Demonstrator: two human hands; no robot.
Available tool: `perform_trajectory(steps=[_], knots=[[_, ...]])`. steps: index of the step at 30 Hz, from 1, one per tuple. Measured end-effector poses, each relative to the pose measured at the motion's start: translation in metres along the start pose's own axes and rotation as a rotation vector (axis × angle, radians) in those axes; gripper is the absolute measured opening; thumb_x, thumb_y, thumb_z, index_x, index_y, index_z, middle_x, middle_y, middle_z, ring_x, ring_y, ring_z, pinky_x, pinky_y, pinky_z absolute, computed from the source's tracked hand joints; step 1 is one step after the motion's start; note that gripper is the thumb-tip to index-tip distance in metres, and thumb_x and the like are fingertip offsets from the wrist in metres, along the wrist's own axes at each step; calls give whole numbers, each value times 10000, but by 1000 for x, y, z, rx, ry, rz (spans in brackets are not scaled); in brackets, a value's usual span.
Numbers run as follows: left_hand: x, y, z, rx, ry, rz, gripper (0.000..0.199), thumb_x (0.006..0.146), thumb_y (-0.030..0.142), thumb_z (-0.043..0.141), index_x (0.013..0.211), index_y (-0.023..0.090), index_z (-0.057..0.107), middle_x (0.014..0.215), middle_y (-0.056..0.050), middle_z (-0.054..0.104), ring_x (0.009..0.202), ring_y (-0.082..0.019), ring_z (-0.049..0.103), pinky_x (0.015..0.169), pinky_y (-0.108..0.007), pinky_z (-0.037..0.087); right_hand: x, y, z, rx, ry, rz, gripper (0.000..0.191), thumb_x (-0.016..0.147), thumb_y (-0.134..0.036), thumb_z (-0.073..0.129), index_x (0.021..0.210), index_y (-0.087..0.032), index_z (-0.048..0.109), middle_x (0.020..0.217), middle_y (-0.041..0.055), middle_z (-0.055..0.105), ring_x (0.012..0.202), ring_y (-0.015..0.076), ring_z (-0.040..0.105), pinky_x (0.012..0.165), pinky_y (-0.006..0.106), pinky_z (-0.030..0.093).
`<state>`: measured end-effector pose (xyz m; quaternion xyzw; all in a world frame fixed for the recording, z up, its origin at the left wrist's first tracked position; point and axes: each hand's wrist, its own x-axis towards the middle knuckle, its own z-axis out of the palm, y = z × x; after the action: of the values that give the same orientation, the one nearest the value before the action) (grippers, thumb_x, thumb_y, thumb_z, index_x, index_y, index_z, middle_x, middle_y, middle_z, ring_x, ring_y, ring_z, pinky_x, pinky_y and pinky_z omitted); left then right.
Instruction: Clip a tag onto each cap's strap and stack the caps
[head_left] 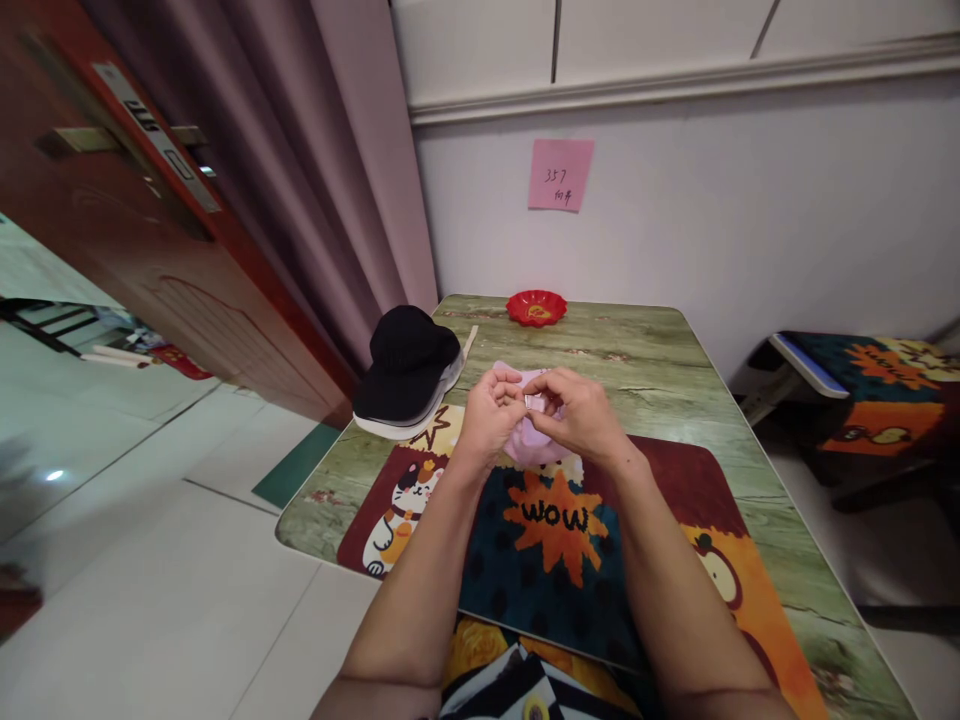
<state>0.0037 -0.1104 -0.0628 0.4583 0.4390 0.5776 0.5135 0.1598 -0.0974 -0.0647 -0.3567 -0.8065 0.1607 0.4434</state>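
Observation:
Over the table, both hands meet at a soft pale pink cloth thing (536,445) that looks like a cap, largely covered by the fingers. My left hand (491,410) is closed, its fingertips pinching the pink cloth near a small light-coloured buckle or tab (534,402). From the other side, my right hand (574,408) closes thumb and fingers on the same small piece. The fingertips of the two hands nearly touch. Exactly how the strap runs through the piece is too small to tell.
A black cap (409,365) lies on a white one at the table's left edge, beside a thin pale strip (471,340). A red scalloped dish (536,308) stands at the back. A patterned mat (555,580) covers the front of the wood-look table (637,350). An open door (180,220) is left.

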Motion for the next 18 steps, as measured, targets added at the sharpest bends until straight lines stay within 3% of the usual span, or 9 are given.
perform_trajectory(steps=[15,18], knots=[[2,0,-8,-320,-78,-267,327,540,98,715,838,125,585,621,37,571,494,-44,459,516,-189,342,0,-2,12,-8,50,-30,211,748,-114,660,935,-213,651,872,26,663,762,166,603,710,292,488],[2,0,-9,-303,-88,-259,315,543,97,709,829,133,582,608,39,569,490,-48,463,515,-191,349,-1,-1,13,4,44,-25,213,749,-120,669,942,-211,657,877,27,663,753,160,608,709,290,498]])
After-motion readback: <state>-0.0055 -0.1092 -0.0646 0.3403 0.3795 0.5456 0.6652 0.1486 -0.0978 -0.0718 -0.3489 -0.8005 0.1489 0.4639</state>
